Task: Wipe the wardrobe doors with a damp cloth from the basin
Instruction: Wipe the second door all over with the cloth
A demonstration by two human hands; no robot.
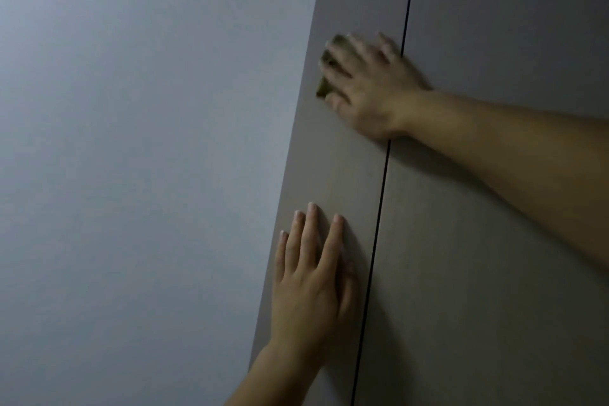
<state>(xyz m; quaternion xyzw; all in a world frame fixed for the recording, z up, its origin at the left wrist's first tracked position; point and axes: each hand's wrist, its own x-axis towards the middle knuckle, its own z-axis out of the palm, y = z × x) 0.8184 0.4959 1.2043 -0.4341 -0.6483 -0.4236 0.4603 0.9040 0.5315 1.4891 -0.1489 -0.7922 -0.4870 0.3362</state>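
My right grip point(369, 89), fingers spread, presses the olive cloth point(323, 89) flat on the narrow wardrobe door point(333, 168) just left of the seam, my left grip point(309, 287) braced straight-fingered below; cloth judged soft, light, likely slick when damp, best pinned under the whole palm.
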